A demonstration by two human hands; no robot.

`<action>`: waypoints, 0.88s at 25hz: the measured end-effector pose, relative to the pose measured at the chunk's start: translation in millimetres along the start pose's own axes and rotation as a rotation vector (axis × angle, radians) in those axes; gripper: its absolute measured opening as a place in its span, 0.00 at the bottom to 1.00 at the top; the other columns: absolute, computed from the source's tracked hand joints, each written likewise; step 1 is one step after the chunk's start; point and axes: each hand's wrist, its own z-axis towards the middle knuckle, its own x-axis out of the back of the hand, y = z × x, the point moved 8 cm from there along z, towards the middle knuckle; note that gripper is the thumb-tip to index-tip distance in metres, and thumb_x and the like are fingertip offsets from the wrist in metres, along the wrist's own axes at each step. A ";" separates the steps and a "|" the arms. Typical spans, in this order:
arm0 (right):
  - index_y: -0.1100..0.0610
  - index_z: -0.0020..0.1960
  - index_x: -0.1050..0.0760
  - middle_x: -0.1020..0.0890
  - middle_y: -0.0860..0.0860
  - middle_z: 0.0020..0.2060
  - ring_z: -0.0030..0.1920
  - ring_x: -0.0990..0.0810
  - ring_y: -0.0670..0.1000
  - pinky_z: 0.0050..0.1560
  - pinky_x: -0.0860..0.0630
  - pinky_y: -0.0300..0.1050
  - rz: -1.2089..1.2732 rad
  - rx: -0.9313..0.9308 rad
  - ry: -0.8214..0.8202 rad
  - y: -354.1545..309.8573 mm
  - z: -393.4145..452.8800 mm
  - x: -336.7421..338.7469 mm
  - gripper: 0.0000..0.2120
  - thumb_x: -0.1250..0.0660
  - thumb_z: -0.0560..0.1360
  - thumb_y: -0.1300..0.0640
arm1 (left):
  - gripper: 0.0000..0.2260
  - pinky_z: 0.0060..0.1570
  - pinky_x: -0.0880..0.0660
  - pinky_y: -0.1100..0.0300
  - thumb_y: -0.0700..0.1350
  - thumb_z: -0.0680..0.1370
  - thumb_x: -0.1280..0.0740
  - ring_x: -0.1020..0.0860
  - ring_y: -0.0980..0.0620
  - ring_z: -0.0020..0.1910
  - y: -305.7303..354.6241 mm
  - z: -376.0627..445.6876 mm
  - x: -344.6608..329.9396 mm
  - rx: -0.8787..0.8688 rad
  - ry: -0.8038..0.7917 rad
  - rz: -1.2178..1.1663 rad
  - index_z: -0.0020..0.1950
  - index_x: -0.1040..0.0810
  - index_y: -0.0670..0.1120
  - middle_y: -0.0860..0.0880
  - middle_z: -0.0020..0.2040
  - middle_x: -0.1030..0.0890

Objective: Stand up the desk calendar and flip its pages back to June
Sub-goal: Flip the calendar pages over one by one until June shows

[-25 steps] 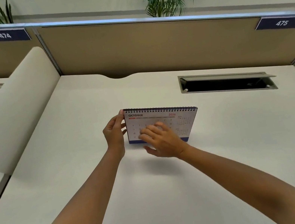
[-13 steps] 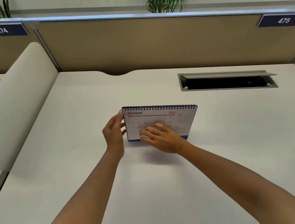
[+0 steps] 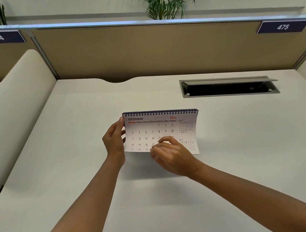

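Hidden: the lower middle of the desk calendar point(image 3: 156, 129) lies behind the right hand point(image 3: 173, 158); its stand and base cannot be seen, and the weekday strip under the month name is blurred.
Calendar place: near the middle of the pale bench point(image 3: 238, 162), well short of the cable slot point(image 3: 227, 87) at the back right.
Calendar facing: the page reads OCTOBER 2026 and faces the camera; the spiral binding point(image 3: 159, 112) runs along the top edge.
Long axis: left to right, the right end slightly lower in view.
Page: the bottom edge bows toward the person, lifted away from the bench.
Left hand point(image 3: 113, 141): arm reaches in from the lower left; thumb and fingers point(image 3: 118, 125) clasp the calendar's left edge near the top corner.
Right hand: arm comes in from the lower right; curled fingers point(image 3: 164, 140) pinch the October page's bottom edge.
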 end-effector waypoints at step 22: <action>0.51 0.49 0.17 0.14 0.43 0.44 0.44 0.18 0.43 0.57 0.34 0.42 0.011 -0.492 0.080 68.4 127.4 106.3 0.05 0.26 0.75 0.50 | 0.07 0.43 0.20 0.58 0.47 0.80 0.31 0.16 0.53 0.45 -1.4 4.0 4.4 -0.006 -0.097 0.019 0.54 0.14 0.52 0.51 0.50 0.12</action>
